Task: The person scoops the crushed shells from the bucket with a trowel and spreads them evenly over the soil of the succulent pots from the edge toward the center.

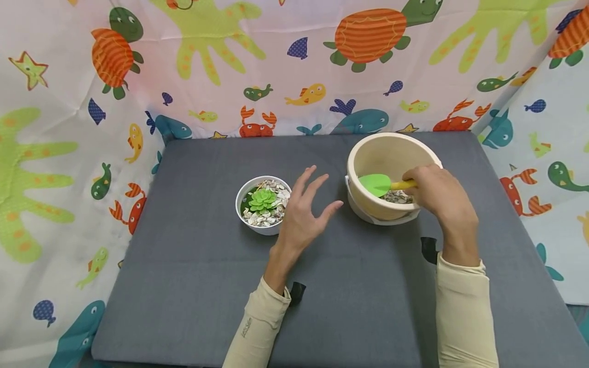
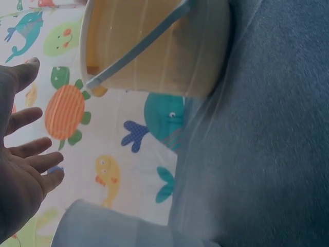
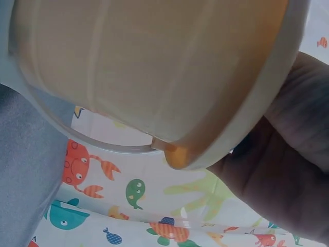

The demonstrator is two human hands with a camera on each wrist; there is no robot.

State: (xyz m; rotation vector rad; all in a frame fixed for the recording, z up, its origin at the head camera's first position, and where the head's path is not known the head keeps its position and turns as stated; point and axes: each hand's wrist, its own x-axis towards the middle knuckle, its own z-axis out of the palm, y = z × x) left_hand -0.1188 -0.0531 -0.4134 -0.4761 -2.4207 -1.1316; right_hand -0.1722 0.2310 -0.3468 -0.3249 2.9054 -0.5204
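Note:
My right hand (image 1: 439,197) grips the yellow handle of a toy shovel with a green blade (image 1: 375,184), held within the mouth of a cream bucket (image 1: 368,205). Pale stone or shell chips (image 1: 398,197) lie at the bucket's bottom. In the right wrist view the bucket wall (image 3: 139,67) hides the shovel from sight. My left hand (image 1: 301,214) hovers with spread fingers at the right side of a small white pot (image 1: 269,231), partly overlapping it. A green succulent (image 1: 263,200) sits in that pot among pale chips (image 1: 277,204).
The grey cloth-covered table (image 1: 193,286) carries pot and bucket. A patterned curtain (image 1: 294,66) with sea animals encloses the back and sides. The bucket's pale handle (image 3: 97,146) hangs down along its outside.

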